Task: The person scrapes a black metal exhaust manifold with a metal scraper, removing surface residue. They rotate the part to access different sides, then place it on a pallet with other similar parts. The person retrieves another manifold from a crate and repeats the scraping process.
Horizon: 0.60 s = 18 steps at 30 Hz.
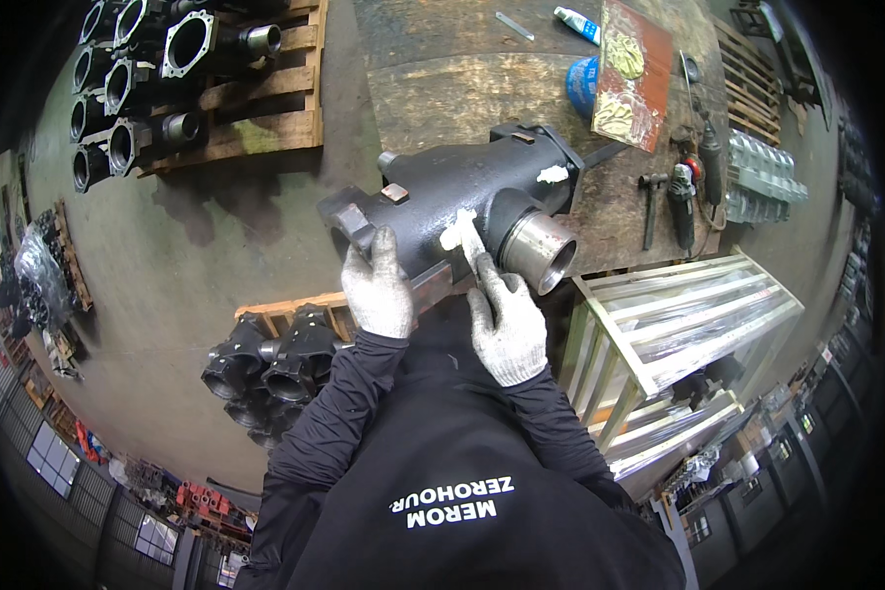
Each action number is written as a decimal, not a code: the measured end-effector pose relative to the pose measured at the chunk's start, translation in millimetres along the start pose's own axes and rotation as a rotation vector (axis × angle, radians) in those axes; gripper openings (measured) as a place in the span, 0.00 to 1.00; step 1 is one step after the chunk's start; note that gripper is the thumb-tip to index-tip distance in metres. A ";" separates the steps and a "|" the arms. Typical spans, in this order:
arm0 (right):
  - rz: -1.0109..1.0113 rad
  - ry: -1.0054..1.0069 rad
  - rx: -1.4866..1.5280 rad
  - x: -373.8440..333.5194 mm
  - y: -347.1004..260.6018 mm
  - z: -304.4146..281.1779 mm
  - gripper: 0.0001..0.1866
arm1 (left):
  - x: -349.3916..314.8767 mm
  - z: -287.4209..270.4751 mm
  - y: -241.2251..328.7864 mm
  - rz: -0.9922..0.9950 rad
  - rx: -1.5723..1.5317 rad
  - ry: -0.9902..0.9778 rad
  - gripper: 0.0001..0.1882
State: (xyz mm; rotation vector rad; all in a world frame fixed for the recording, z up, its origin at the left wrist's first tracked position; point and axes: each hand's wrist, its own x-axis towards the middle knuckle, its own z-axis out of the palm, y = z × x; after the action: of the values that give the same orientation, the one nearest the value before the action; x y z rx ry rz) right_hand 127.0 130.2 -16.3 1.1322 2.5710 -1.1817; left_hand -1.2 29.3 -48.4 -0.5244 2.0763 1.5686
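A large black metal casting (418,211) lies across the near edge of the workbench, with a bright machined pipe end (541,251) facing me. Both my hands wear whitish work gloves. At the casting's left end, my left hand (377,290) grips the projecting lug. My right hand (509,329) is closed around a narrow putty knife (473,241), its handle mostly hidden by the fingers. The blade touches a patch of cream-coloured putty (452,234) beside the pipe end. Another putty smear (553,174) sits near the right flange.
On the wooden workbench (462,88), a reddish-brown board (644,59) carries putty lumps beside a blue tin (581,84) and a tube (577,24). A hammer (649,211) and angle grinder (682,202) lie right. A slatted crate (693,295) stands near right; palletised castings (133,88) stand left.
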 end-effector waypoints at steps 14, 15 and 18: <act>-0.133 -0.022 0.056 2.9 8.9 -8.4 0.24 | 1.8 1.1 0.4 -0.055 -0.110 -0.010 0.13; -0.126 -0.033 0.062 1.9 10.6 -10.0 0.24 | 2.0 0.9 0.0 -0.051 -0.113 -0.016 0.13; -0.095 -0.031 0.023 -2.4 16.2 -11.1 0.24 | 2.6 0.6 -0.7 -0.056 -0.101 -0.007 0.13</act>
State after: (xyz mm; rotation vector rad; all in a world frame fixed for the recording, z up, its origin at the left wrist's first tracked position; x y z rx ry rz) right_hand 141.7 143.3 -17.7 0.9982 2.6208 -1.2409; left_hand -2.8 29.7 -50.6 -0.6069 1.9675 1.6462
